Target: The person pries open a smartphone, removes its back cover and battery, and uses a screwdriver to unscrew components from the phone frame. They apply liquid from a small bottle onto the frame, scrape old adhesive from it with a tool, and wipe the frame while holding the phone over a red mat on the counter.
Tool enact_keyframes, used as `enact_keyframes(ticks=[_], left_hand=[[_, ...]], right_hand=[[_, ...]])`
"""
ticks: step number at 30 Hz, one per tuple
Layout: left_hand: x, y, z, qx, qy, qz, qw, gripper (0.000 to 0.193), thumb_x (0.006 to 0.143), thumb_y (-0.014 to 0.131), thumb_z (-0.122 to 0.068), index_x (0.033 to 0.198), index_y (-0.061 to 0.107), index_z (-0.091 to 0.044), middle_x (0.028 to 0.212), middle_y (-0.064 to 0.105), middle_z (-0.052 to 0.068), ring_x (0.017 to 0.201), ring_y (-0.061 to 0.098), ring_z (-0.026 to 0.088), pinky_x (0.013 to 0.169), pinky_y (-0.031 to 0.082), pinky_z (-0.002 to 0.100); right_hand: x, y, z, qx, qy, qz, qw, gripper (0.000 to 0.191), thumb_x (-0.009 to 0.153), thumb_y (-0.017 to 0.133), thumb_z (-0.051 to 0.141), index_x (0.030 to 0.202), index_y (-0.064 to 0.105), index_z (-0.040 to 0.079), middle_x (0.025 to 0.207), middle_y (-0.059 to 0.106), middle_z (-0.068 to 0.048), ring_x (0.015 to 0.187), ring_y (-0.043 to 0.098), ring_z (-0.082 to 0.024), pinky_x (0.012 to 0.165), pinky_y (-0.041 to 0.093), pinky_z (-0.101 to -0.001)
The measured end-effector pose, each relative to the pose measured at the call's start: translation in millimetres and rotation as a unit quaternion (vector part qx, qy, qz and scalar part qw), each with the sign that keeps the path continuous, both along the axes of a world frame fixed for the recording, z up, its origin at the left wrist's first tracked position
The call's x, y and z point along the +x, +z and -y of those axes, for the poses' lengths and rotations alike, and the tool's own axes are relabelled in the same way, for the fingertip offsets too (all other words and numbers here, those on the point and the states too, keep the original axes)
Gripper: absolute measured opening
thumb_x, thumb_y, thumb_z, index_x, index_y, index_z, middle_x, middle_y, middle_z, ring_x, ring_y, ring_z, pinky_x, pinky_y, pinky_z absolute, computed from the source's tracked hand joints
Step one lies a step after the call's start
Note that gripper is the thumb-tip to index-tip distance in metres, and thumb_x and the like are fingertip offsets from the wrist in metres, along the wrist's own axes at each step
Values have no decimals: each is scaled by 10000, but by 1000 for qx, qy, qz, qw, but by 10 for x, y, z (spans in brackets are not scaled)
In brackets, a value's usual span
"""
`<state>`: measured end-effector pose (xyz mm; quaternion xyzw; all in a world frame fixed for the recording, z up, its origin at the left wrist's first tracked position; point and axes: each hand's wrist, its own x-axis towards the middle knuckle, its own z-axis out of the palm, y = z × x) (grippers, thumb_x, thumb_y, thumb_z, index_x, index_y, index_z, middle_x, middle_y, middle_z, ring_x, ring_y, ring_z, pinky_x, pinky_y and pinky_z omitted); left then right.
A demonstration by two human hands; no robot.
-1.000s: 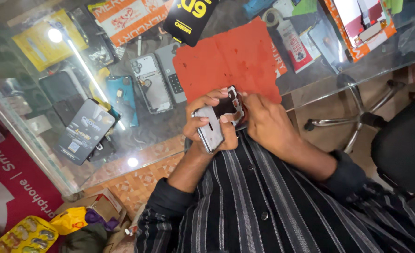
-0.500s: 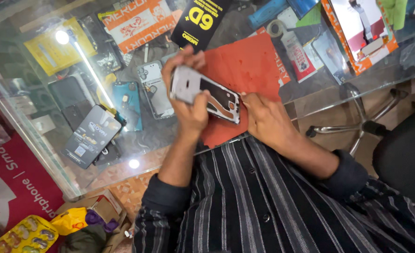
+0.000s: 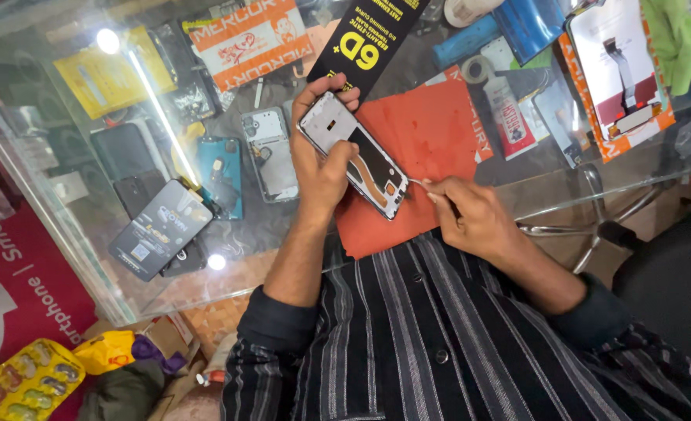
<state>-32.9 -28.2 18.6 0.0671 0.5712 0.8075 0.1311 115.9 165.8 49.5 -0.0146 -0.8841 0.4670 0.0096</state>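
Holding the opened phone frame (image 3: 355, 158) now raised and turned lengthwise, left hand (image 3: 319, 160) fingers wrap its edges while right hand (image 3: 470, 214) pinches a thin tool (image 3: 417, 182) at its lower corner, above the red mat (image 3: 423, 156).

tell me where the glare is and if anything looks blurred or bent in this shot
Head view: two bright lamp spots and a long streak reflect off the glass counter at left; the phone frame in the left hand and the right hand are sharp and evenly lit; counter edges bow from wide-lens distortion; the pill pack at the bottom corner is soft.
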Motion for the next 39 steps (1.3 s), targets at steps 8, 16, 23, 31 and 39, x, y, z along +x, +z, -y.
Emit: enact_keyframes(ticks=[8, 16, 23, 31, 39], left_hand=[[9, 89, -15, -21, 1, 4, 1000, 723, 726, 500, 92, 1446, 435, 70, 1478, 547, 187, 1346, 601, 270, 1220, 471, 395], [318, 315, -38, -85, 40, -158, 983, 654, 809, 508, 45, 1458, 431, 8, 1415, 495, 166, 1138, 665, 221, 1077, 547, 357], [581, 361, -74, -82, 60, -232, 967, 508, 897, 559, -16, 1380, 402, -28, 1403, 433, 205, 1081, 645, 241, 994, 608, 416], [813, 246, -125, -65, 95, -277, 954, 467, 876, 585, -2, 1288, 378, -76, 1340, 415, 183, 1103, 600, 266, 965, 603, 445], [851, 216, -125, -80, 111, -271, 953, 480, 870, 576, -15, 1285, 346, -94, 1312, 388, 161, 1090, 601, 284, 942, 586, 449]], right_hand=[[30, 18, -1, 12, 5, -2, 1000, 73, 940, 647, -50, 1011, 636, -33, 1018, 736, -177, 961, 750, -338, 789, 592, -385], [43, 73, -14, 26, 12, -3, 1000, 68, 946, 644, -43, 1009, 620, -34, 1027, 735, -195, 955, 743, -366, 774, 597, -405], [48, 123, 5, 38, 13, 20, 999, 77, 937, 652, -41, 996, 604, -32, 1003, 737, -214, 887, 732, -390, 717, 584, -432], [55, 170, 107, 47, -9, 13, 999, 72, 959, 644, -22, 1012, 596, -31, 1003, 719, -237, 914, 711, -432, 708, 577, -458], [46, 116, 155, 59, -16, 10, 998, 66, 976, 623, -8, 1033, 593, -25, 1007, 708, -231, 905, 699, -440, 695, 565, -480]])
